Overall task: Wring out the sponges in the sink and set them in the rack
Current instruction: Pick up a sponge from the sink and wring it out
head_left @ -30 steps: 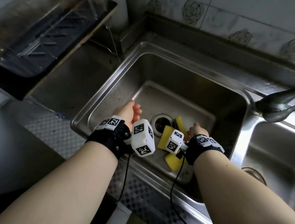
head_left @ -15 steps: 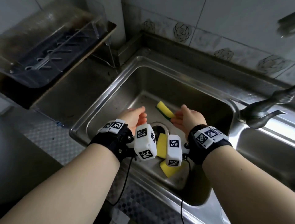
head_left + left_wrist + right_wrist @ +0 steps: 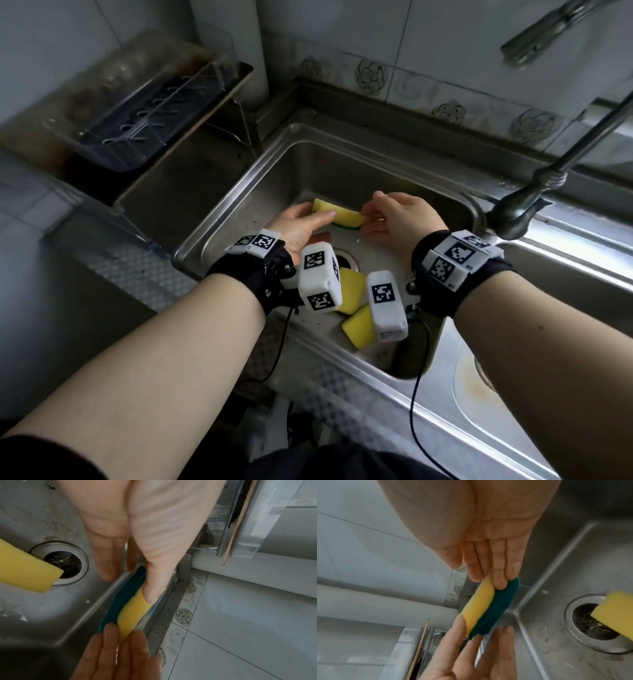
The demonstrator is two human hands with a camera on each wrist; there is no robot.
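Observation:
A yellow sponge with a green scouring side (image 3: pixel 344 216) hangs above the steel sink (image 3: pixel 239 205), held at both ends. My left hand (image 3: pixel 322 223) pinches its left end, thumb on the yellow face (image 3: pixel 137 609). My right hand (image 3: pixel 369 216) pinches the right end between thumb and fingers (image 3: pixel 500 580), green side (image 3: pixel 494 608) turned down. Two more yellow sponges (image 3: pixel 351 291) (image 3: pixel 359 327) lie on the sink floor beside the drain (image 3: pixel 346 260), partly hidden by the wrist cameras. The clear plastic rack (image 3: pixel 137 113) stands at the back left.
A metal faucet (image 3: pixel 524 212) reaches in from the right, close to my right wrist. A second basin (image 3: pixel 565 274) lies further right. A tiled wall (image 3: pixel 445 51) backs the sink. A recessed steel drainboard (image 3: pixel 178 185) sits between the rack and the sink.
My right hand lifted one sponge off the sink floor. My left hand moved in and took its other end. The sponge now hangs level between both hands, higher than before.

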